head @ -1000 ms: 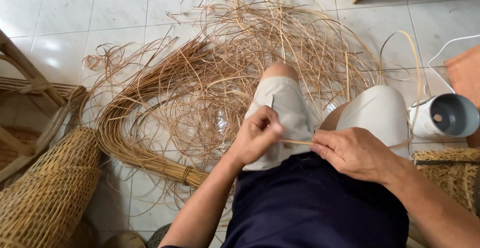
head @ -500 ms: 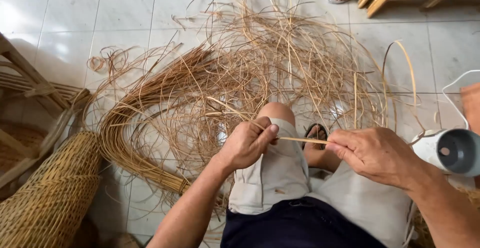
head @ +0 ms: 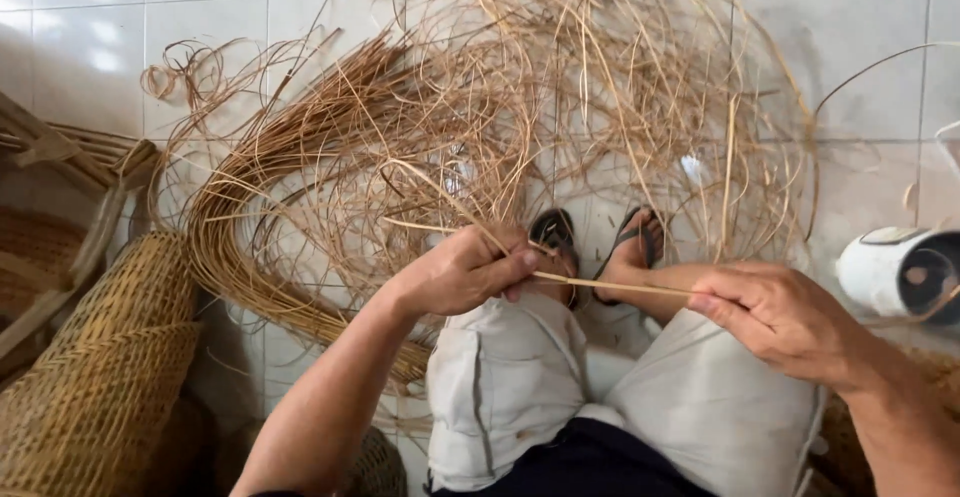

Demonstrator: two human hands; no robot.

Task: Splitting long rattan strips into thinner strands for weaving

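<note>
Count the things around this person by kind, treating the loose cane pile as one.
Rattan strip held between left hand and right hand: 1
Loose rattan pile: 1
Woven baskets: 1
Sandals: 2
White cylindrical appliance: 1
Total: 6

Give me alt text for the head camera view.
A seated person's left hand and right hand pinch a thin rattan strip stretched between them, above a tangled pile of rattan strands on the tiled floor; a woven basket stands at left.
</note>
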